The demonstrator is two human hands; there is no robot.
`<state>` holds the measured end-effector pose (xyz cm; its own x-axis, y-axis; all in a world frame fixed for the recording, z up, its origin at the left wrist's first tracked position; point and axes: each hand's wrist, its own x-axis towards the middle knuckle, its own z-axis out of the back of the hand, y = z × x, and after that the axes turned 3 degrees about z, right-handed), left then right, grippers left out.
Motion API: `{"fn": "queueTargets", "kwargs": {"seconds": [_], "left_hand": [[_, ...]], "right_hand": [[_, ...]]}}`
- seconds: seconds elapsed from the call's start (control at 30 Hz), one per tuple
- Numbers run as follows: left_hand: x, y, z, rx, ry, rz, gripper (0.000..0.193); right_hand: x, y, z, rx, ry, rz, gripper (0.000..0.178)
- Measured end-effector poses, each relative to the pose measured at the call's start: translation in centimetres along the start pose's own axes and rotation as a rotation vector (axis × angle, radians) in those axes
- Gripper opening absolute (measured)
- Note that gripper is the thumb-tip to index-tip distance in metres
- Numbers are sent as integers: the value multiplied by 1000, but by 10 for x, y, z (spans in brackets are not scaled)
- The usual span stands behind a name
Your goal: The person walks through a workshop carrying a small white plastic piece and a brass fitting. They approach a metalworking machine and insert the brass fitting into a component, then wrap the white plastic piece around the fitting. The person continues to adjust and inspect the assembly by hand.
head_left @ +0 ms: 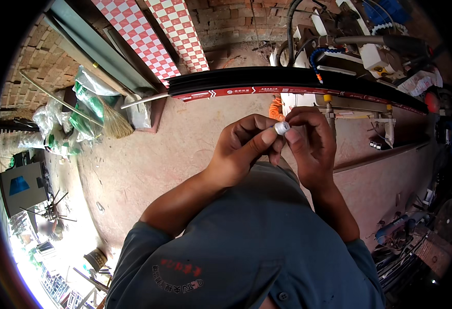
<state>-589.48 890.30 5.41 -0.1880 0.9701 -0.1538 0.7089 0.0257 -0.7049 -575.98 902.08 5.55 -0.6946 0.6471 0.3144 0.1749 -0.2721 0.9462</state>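
A small white roll (281, 128) is pinched between both hands in front of my chest, its round end facing up and to the right. My left hand (237, 149) grips it from the left, thumb pressed along its side. My right hand (314, 147) meets it from the right, with thumb and fingers closed at its edge. Whether a loose end runs between the fingers is too small to tell. Just beyond the hands lies a long stack of black strips (226, 80) with a red printed band.
An orange coiled hose (275, 109) hangs behind my hands, near a yellow-topped fitting (328, 98). A machine with dark hoses (360, 51) stands at the far right. Checkered panels (138, 38) lean at the far left, with a straw broom (116, 121) and plastic bags (84, 100) nearby.
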Motion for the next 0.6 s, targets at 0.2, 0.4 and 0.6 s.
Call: {"fn": "queueTargets", "kwargs": {"seconds": [0.2,0.4,0.6], "left_hand": [[-1,1,1,92,68,11,26],[2,3,-5,165,40,37,28],[10,7,-13,336,-208,-38,21]], "right_hand": [[-5,4,7,-93,81,109,24],[-11,-1,7,-85,8,129,19],[-21,-12,1,126,-133,-152,14]]}}
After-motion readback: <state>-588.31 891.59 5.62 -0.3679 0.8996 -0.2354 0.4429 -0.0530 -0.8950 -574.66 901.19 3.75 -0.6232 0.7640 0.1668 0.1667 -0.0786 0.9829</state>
